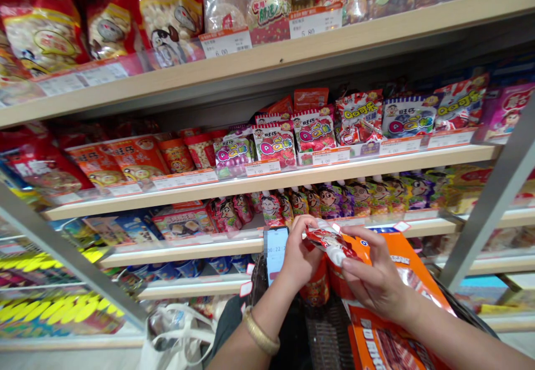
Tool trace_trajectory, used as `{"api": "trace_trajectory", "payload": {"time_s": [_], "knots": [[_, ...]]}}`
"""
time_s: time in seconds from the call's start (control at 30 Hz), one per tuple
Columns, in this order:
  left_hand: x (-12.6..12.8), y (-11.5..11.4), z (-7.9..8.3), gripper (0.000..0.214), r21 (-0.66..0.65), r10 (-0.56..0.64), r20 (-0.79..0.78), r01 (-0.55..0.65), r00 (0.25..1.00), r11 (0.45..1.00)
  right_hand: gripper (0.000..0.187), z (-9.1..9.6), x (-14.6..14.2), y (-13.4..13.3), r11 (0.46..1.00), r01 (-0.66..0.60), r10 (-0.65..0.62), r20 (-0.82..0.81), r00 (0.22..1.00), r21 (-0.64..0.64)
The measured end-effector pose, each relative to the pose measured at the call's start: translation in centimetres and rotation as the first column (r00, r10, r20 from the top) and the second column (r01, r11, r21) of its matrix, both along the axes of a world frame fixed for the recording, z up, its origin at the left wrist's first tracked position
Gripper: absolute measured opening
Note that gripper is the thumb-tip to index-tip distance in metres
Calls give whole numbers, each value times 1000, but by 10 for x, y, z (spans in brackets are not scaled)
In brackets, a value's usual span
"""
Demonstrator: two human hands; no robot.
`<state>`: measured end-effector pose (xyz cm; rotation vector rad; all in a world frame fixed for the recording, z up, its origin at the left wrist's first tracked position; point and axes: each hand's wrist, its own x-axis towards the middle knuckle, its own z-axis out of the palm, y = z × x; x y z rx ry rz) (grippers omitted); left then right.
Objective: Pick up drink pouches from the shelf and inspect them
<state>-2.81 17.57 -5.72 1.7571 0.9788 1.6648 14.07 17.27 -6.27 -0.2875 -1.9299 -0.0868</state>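
Note:
A small red-and-white snack packet (330, 243) is held up between my two hands, seen at a steep angle so its front is hard to read. My left hand (301, 256), with a gold bangle on the wrist, pinches its left end. On the other end, the thumb and fingers of my right hand (378, 278) grip the packet. Below lies a dark shopping basket (330, 331) with orange snack bags (397, 336) and a red-orange tub (316, 289) in it. Just left of my left hand, a phone (276, 250) with a lit screen stands at the basket's side.
In front rise store shelves (234, 191) with gummy candy bags (273, 144), pouch drinks (330, 198) and boxed snacks (140, 155). A slanted metal post (487, 203) stands at the right. A white tote bag (178, 336) is at the lower left.

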Motion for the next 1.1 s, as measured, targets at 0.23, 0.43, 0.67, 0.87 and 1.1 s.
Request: {"api": "trace_trajectory", "payload": {"time_s": [0.23,0.43,0.67,0.87,1.1], "knots": [[0,5,-6,22,-35,75,-28,-76,997,997,68,1,-3,4,990,107,-110,-32,993,-94],[-2,1,4,11,141,130,-226,-100,965,985,42,8,-1,20,958,187,-153,165,974,-216],[-45,-14,40,22,338,245,-462,-86,852,937,46,40,-27,23,988,77,-40,253,967,-137],[-113,-10,34,36,304,431,-488,-315,759,899,46,58,-98,28,964,69,37,388,921,-257],[-151,12,27,34,-78,423,-779,-741,462,667,31,65,-166,50,851,366,-50,636,770,-376]]}}
